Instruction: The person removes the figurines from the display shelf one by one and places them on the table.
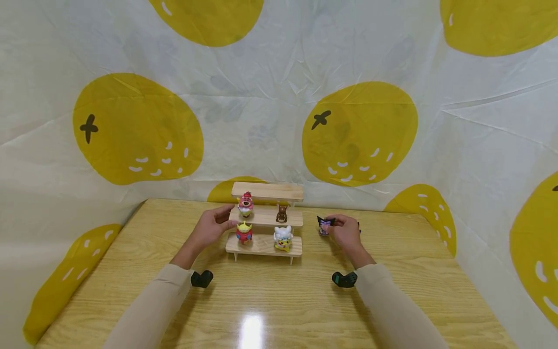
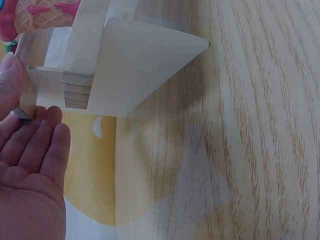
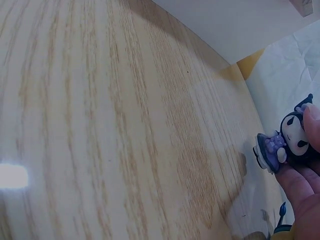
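Observation:
A three-tier wooden shelf stand (image 1: 266, 245) carries a pink bear figurine (image 1: 245, 205) and a brown one (image 1: 282, 213) on its middle tier; a red figurine (image 1: 244, 233) and a white-and-yellow one (image 1: 283, 238) are on the bottom tier. At the stand's left end, my left hand (image 1: 210, 226) (image 2: 32, 165) holds a board edge between thumb and fingers. To the stand's right, my right hand (image 1: 346, 234) (image 3: 305, 185) pinches a black-and-purple figurine (image 1: 324, 227) (image 3: 280, 146), which is tilted in the right wrist view.
Another small object (image 1: 359, 227) (image 3: 283, 225), mostly hidden, is just beyond my right hand. The wooden table (image 1: 270, 300) ends at a white cloth (image 1: 257, 131) with yellow fruit shapes. Dark wrist-worn devices (image 1: 202, 279) show beside both sleeves.

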`<move>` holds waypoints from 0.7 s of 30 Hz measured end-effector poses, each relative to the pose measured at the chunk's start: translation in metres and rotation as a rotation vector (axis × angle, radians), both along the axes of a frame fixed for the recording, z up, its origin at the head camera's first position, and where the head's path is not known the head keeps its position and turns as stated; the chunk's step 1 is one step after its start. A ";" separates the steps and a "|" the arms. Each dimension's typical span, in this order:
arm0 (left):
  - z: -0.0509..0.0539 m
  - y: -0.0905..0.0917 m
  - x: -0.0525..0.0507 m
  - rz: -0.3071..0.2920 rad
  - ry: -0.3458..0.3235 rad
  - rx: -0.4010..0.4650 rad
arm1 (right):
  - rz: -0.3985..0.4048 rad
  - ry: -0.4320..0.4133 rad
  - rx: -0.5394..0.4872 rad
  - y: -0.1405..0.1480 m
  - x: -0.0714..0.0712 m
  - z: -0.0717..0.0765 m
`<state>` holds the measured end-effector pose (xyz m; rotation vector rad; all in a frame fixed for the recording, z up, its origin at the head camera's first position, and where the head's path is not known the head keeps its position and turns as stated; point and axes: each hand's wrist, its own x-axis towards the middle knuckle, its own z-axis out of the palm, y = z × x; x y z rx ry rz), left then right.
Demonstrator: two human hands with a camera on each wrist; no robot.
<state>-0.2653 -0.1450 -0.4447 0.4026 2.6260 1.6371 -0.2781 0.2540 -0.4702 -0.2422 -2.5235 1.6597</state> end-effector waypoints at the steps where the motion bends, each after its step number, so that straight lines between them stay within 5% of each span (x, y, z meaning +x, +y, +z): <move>1: 0.000 0.000 0.000 -0.001 0.001 0.000 | -0.001 0.003 0.000 0.000 0.000 0.000; 21: -0.001 0.002 -0.001 0.018 -0.014 -0.021 | 0.016 0.003 -0.041 -0.002 0.000 -0.003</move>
